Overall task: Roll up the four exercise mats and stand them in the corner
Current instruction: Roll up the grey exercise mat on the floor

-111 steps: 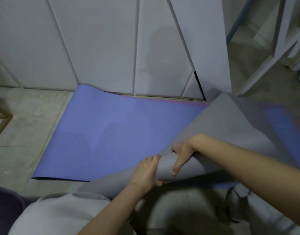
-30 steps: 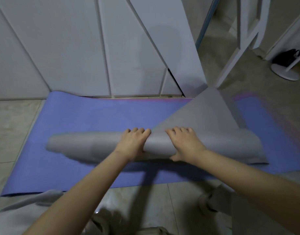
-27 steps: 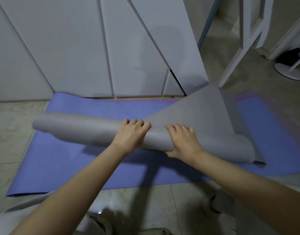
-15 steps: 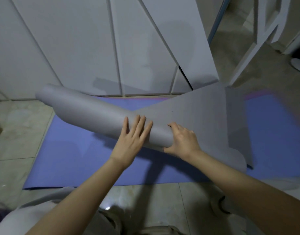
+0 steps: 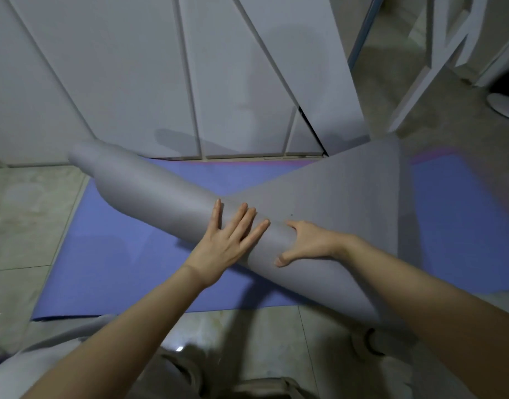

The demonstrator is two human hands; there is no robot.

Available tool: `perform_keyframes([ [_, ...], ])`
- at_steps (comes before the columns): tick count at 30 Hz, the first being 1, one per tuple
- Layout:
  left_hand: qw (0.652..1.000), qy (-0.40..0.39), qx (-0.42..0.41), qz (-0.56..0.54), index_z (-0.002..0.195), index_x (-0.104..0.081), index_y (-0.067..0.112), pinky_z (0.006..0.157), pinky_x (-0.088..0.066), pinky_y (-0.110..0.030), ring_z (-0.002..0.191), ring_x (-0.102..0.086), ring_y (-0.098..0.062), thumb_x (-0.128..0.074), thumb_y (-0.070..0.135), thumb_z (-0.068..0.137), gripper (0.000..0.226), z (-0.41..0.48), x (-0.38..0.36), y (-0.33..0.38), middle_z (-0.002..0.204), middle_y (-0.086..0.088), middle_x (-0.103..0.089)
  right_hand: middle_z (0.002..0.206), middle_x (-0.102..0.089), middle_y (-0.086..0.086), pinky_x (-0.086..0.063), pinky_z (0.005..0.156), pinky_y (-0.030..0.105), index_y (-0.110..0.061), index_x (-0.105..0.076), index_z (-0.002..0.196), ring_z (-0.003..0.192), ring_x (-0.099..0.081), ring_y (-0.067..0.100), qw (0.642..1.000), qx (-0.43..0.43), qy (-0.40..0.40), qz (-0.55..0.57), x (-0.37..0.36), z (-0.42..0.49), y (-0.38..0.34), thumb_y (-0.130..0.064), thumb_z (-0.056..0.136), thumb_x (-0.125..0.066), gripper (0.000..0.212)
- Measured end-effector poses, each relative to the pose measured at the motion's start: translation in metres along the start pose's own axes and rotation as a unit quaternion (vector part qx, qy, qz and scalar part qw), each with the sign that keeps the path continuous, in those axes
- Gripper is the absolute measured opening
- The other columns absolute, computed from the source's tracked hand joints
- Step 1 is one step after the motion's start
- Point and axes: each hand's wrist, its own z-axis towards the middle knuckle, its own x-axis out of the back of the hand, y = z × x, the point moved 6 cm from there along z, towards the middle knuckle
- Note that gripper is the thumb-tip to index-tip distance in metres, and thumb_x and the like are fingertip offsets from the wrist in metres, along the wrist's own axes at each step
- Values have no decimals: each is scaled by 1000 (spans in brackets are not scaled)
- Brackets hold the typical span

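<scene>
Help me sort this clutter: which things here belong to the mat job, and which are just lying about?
Job:
grey mat, half rolled
blue mat, flat beneath
left hand
right hand

Lying about:
white stand base
closet doors

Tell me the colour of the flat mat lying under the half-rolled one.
Blue-violet mat, with a pink far edge; the head view shows it.

Single head cam, wide-angle, no second view so no overlap. Looks forward and steeply down from above the person's own forearms. Close range: hands (image 5: 265,243) sit mid-frame, knees at bottom edge. Faces white panels (image 5: 126,76) at the top, floor (image 5: 23,214) left, blue mat (image 5: 126,254) spanning the middle. Verticals splay outward from lens distortion.
</scene>
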Motion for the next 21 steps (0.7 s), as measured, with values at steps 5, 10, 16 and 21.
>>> perform_keyframes([
  [5, 997, -34, -37, -61, 119, -54, 8, 83, -48, -53, 86, -59, -31, -85, 12, 39, 86, 22, 17, 4, 99, -13, -60, 113, -66, -4, -51, 94, 38, -26, -55, 123, 100, -64, 14, 995, -53, -76, 29, -6, -1, 18, -47, 64, -80, 68],
  [10, 989, -82, -62, -104, 93, -67, 13, 62, -49, -35, 61, -58, -24, -83, 10, 29, 66, 31, 3, 9, 71, -4, -60, 129, -49, 0, -45, 96, 37, -20, -35, 136, 113, -52, 19, 992, -42, -25, -118, -23, -11, 20, -56, 64, -78, 91],
  [16, 968, -192, -86, -133, 130, -43, 16, 90, -39, -40, 102, -55, -26, -73, 17, 68, 70, 36, -11, 27, 111, -7, -55, 131, -47, 6, -43, 94, 35, -16, -30, 139, 117, -50, 26, 963, 0, 128, -237, -47, -15, 23, -47, 65, -76, 93],
  [21, 981, -167, -27, -100, 137, -35, 8, 93, -43, -57, 111, -54, -34, -87, 19, 45, 106, 18, -16, 42, 122, -19, -55, 125, -55, 5, -47, 87, 32, -19, -34, 133, 107, -57, 26, 981, -20, 90, -170, -20, -13, 47, -44, 61, -79, 88],
])
